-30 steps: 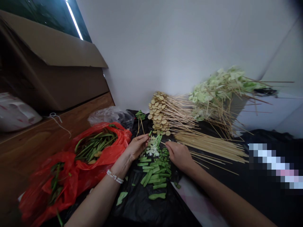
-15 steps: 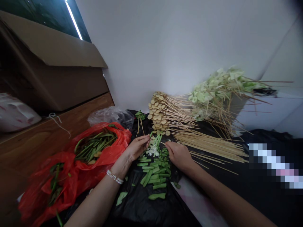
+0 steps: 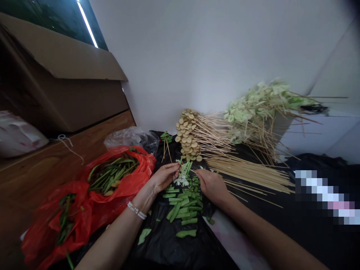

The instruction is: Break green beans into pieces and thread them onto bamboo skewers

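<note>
My left hand [image 3: 164, 177], with a beaded bracelet on its wrist, pinches a short green bean piece [image 3: 179, 167] at its fingertips. My right hand [image 3: 212, 183] lies knuckles up a little to the right, fingers curled around a thin bamboo skewer [image 3: 192, 171] whose tip points at the bean piece. Between and below both hands lies a pile of cut green bean pieces [image 3: 184, 206] on black plastic sheeting [image 3: 168, 243]. A few white bits [image 3: 180, 181] sit beside the pile.
An open red plastic bag [image 3: 126, 185] of whole green beans lies to the left. Loose bamboo skewers [image 3: 250, 172], skewered tan slices [image 3: 188, 135] and skewered pale green leaves [image 3: 261, 105] are stacked behind. A cardboard box [image 3: 70, 86] stands on the wooden surface [image 3: 42, 168].
My left hand has shifted slightly right, bringing the bean piece closer to the skewer tip. My right hand has barely moved.
</note>
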Tool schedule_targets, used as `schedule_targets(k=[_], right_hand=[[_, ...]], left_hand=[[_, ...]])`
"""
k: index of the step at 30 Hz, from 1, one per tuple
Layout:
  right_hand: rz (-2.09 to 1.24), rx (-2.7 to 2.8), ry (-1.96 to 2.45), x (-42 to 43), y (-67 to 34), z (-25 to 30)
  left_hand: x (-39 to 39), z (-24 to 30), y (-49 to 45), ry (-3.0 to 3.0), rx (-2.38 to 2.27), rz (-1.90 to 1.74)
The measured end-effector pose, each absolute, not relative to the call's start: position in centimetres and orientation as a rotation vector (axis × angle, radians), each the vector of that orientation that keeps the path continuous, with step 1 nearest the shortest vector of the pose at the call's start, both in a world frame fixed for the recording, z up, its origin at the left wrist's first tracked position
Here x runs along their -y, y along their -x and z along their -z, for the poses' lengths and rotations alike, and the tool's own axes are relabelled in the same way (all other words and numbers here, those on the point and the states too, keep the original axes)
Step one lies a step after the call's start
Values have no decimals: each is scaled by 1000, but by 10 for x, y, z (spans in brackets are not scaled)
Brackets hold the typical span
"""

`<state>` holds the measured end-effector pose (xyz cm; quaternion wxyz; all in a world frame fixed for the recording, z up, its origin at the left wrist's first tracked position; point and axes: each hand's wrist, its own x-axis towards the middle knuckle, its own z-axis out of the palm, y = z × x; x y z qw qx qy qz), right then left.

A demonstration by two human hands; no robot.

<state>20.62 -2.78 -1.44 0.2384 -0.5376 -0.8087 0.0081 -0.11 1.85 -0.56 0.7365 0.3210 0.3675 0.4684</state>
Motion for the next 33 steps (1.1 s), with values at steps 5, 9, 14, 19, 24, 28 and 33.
schedule_targets(k=[5,9,14,19,24,28,33], right_hand=[[-131,2193,1419,25,-206,16],[-185,2189,1391,24,-206,17],[-48,2224,1417,26,-207,17],[-166,2218,1393,25,-206,16],[-61,2237,1397,25,-206,17],[-56,2244,1383,25,-207,18],[-247,2194,1295,23,-207,18]], left_hand=[[-18,5,1,-714,-828,-1035],[-18,6,1,-735,-832,-1041],[-17,6,0,-743,-824,-1038],[-15,4,-1,-762,-839,-1023],[-15,4,-2,-776,-861,-1023],[-14,5,-3,-800,-871,-1026],[-12,4,-4,-838,-867,-1028]])
